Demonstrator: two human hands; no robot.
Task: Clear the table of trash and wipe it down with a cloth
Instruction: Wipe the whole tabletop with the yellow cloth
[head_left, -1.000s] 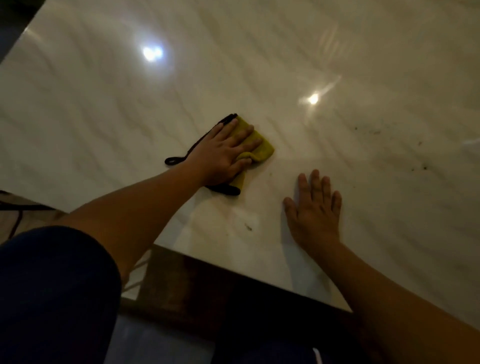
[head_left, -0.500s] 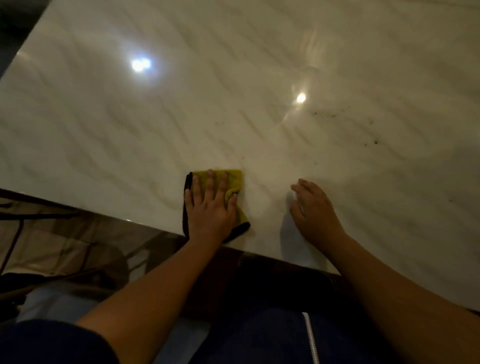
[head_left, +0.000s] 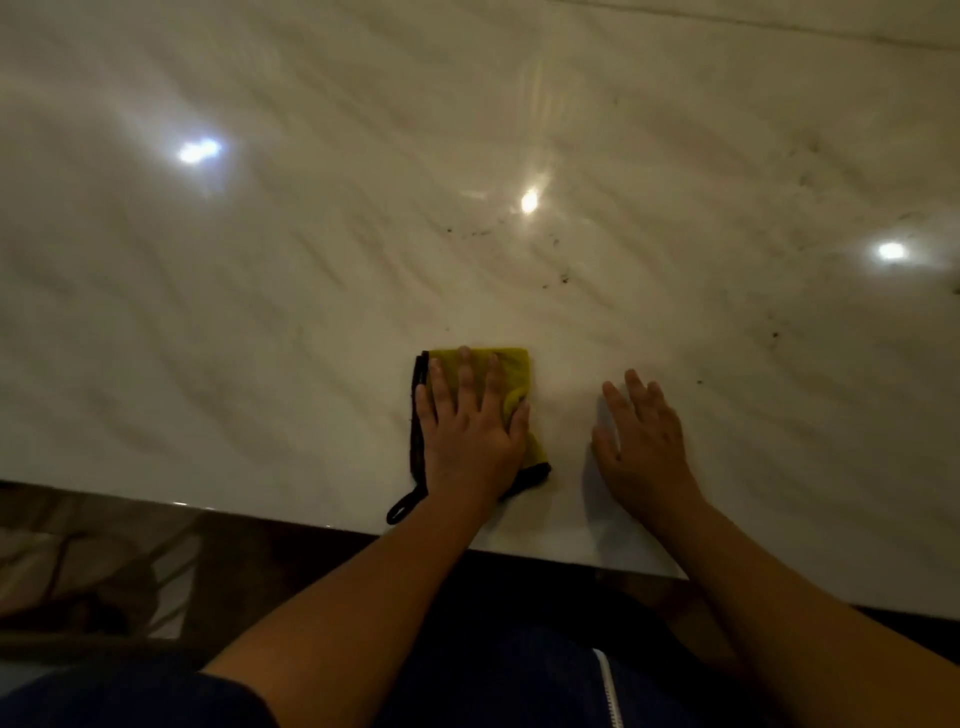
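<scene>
Looked down on a broad, glossy, pale marble-patterned table (head_left: 260, 312) in a dim room, with its near edge crossing the lower view.

Risked, mainly, patchy coverage: likely to leave the dark specks (head_left: 563, 280) scattered well beyond and right of both hands, unless wiped that far out. Risked also pushing grit over the near edge onto the floor (head_left: 78, 561) or the dark blue clothing (head_left: 519, 675) below.

Pressed the left hand (head_left: 470, 441) flat, fingers straight and spread, on a folded yellow cloth (head_left: 511, 364) with black trim, lying on the table just inside the near edge. Rested the right hand (head_left: 644, 447) just beside it, released and empty, on bare tabletop.

Trailed a small black loop (head_left: 400, 512) from the cloth toward the edge; might have snagged there. Mirrored three bright lights (head_left: 197, 150) in the polish.
</scene>
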